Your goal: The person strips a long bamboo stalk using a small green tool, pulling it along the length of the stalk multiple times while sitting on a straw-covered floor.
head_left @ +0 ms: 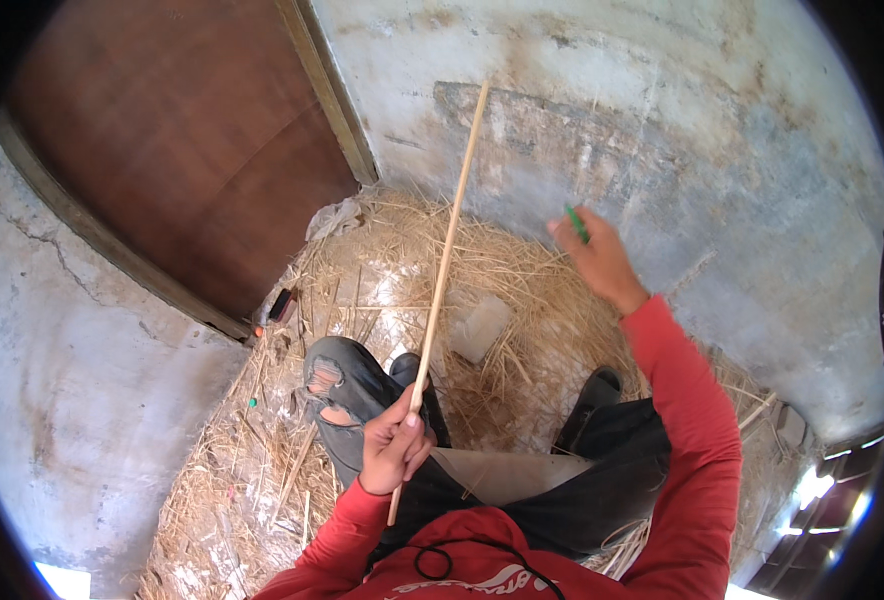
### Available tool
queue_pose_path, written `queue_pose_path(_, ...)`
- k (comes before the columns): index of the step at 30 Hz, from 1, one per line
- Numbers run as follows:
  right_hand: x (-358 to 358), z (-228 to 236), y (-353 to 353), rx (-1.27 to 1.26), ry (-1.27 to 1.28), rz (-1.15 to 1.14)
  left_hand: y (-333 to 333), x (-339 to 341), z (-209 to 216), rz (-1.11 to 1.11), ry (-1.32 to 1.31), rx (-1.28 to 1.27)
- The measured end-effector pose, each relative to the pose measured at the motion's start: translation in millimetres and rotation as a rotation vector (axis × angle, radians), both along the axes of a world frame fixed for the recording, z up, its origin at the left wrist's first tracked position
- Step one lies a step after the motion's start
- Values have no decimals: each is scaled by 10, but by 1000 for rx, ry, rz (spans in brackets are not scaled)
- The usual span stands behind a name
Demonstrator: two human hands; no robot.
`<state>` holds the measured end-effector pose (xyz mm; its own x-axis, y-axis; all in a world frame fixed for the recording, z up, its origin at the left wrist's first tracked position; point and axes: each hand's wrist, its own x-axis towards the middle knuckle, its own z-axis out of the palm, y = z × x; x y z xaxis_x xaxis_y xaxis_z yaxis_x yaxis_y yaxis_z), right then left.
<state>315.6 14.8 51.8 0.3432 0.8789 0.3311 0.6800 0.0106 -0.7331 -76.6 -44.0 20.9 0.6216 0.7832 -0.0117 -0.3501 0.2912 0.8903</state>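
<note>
My left hand is closed round the lower part of a long, thin, pale strip that looks like bamboo. The strip rises at a slant, with its far end in front of the wall and a short stub below my fist. My right hand is raised to the right, apart from the strip and slightly smeared by motion. Its fingers are closed on a small green object, mostly covered by the hand, so its kind does not show.
Straw and thin shavings cover the floor between my legs. A pale block lies ahead of my shoes. A dark brush-like object is near the brown door. A stained wall stands close ahead and right.
</note>
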Motion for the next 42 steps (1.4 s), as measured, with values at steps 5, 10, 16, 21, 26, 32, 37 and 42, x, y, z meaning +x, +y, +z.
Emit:
queue_pose_path(5,-1074,296,-274,-126,371,471,29,365,-281,100,54,194)
queue_pose_path(10,-1359,32,-420,-71,421,491,-76,701,-202,108,298,453)
queue_pose_path(16,-1173,80,-501,-74,-134,570,206,303,332,628,559,1225)
queue_pose_path(21,-1026,120,-543,-117,-399,741,530,174,849,318,886,1693)
queue_pose_path(26,-1070,207,-517,29,-538,526,565,-21,116,45,836,1137)
queue_pose_path(32,-1166,241,-575,157,-404,204,440,155,-50,145,660,473)
queue_pose_path(37,-1389,109,-687,-172,-327,382,395,329,-42,154,531,379)
queue_pose_path(42,-1333,-25,-538,-126,-396,312,313,394,21,184,587,458)
